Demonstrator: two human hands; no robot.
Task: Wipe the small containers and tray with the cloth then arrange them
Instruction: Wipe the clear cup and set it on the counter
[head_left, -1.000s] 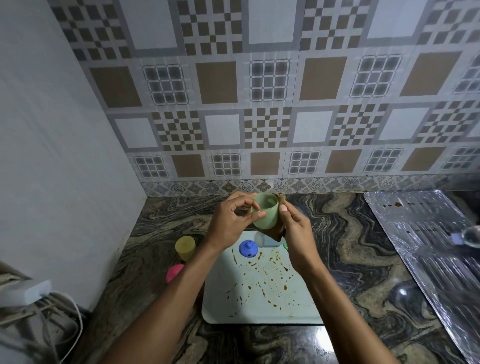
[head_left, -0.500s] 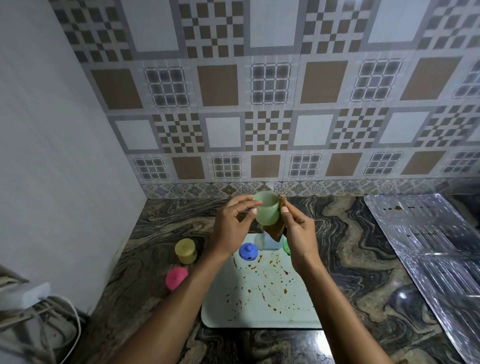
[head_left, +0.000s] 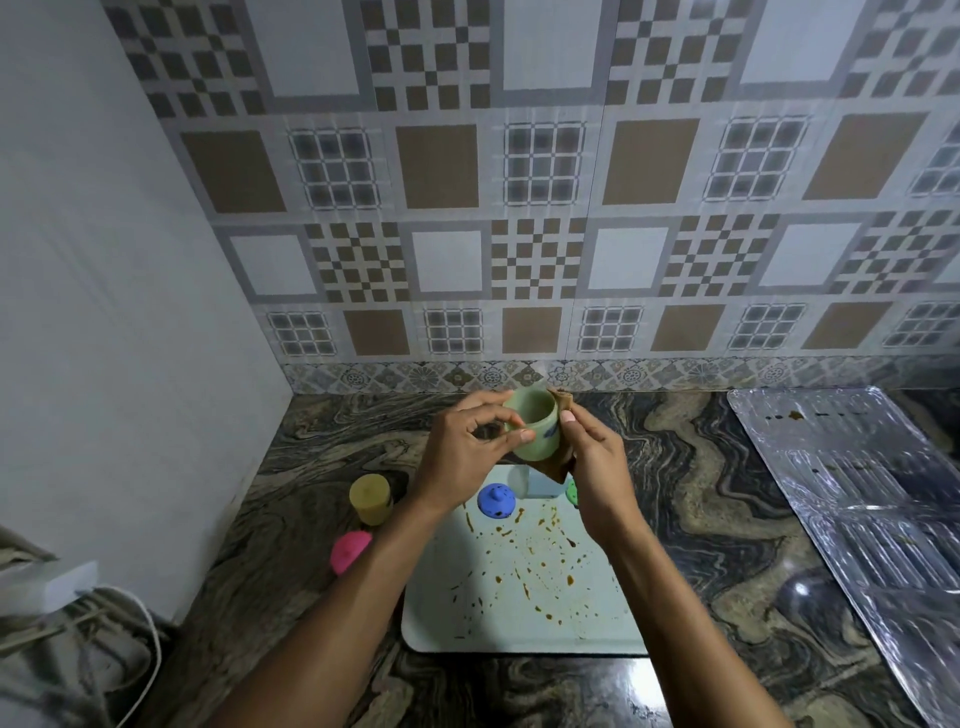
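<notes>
Leftmost, a yellow container stands on the marble counter at about ten o'clock from the tray, with a pink container near it at nine. The left hand pinches the rim of the green cup, which is in the air above the tray's twelve o'clock edge. A blue lid sits on the stained tray near eleven. The right hand grips the brown cloth against the cup's three o'clock side. A foil sheet lies well off at three.
</notes>
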